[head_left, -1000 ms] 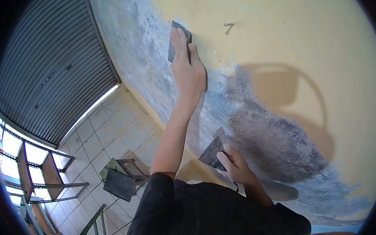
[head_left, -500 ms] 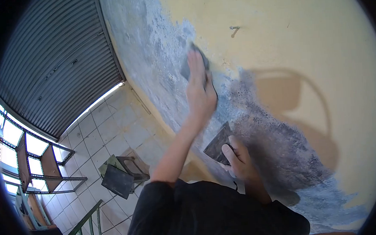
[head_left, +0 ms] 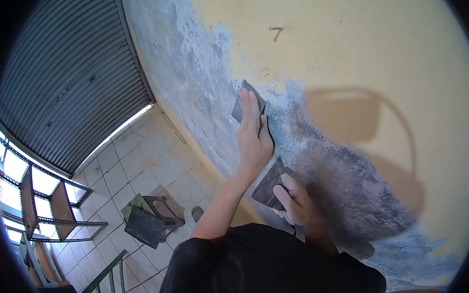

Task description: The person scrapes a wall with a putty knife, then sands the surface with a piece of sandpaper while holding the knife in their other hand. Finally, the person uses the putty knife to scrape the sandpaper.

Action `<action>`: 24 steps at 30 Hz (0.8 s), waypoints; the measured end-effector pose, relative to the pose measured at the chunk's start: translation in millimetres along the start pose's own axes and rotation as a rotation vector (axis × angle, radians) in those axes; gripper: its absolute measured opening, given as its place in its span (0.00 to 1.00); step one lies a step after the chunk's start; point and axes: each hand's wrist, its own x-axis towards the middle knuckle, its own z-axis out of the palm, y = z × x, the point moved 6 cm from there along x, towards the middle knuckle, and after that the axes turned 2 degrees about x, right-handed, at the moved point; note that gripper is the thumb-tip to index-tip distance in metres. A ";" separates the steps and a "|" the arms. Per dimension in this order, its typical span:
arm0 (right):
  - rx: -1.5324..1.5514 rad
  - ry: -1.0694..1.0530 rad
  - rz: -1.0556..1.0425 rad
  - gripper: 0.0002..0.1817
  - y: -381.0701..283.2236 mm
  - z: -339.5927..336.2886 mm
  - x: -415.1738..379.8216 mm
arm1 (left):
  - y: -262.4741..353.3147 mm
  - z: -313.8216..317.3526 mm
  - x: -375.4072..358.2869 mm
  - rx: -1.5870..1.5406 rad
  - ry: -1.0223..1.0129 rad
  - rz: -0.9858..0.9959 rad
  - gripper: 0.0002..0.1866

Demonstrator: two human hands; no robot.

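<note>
My left hand (head_left: 254, 143) presses a flat dark grey putty spreader (head_left: 238, 113) against the yellow wall (head_left: 357, 50), its fingers stretched over the blade. Patchy grey-blue filler (head_left: 188, 69) coats the wall around it. Lower and to the right, my right hand (head_left: 297, 200) grips a second dark square spreader (head_left: 267, 186), thumb on its face. That blade is streaked and lies close to my left wrist. The fingers behind it are mostly hidden.
A screw (head_left: 275, 28) sticks out of the wall. Below left are a small stool (head_left: 166, 211) with a dark square board (head_left: 144, 227), a metal shelf frame (head_left: 63, 208), a green railing (head_left: 101, 281) and a corrugated shutter (head_left: 71, 75).
My left hand has slid down the wall with its spreader, closer to my right hand. My right hand has barely moved. The view has shifted slightly.
</note>
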 end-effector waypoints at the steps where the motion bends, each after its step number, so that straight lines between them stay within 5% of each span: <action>1: 0.000 0.003 0.007 0.09 -2.1 4.7 0.0 | 2.4 -2.2 -1.4 0.010 -0.006 -0.010 0.25; 4: 0.111 0.180 0.076 0.10 -3.1 10.3 2.5 | -18.6 -8.8 73.9 0.066 0.045 0.000 0.25; 7: 0.016 0.107 -0.130 0.11 -5.7 9.0 4.8 | -26.7 -5.2 68.8 0.006 0.010 -0.035 0.29; 12: 0.077 -0.029 0.026 0.11 11.1 12.1 11.4 | -17.7 -2.1 -23.2 -0.020 -0.134 -0.092 0.29; 16: -0.025 0.013 -0.031 0.11 -4.5 18.2 21.0 | -30.9 -9.6 64.0 0.066 -0.023 -0.009 0.29; 22: 0.059 0.144 0.080 0.11 -4.8 11.2 20.7 | -10.8 -3.4 -8.3 0.082 -0.022 0.034 0.27; 24: -0.109 0.006 -0.108 0.10 -8.1 7.0 27.0 | -10.7 -1.6 -4.2 0.056 -0.015 0.022 0.27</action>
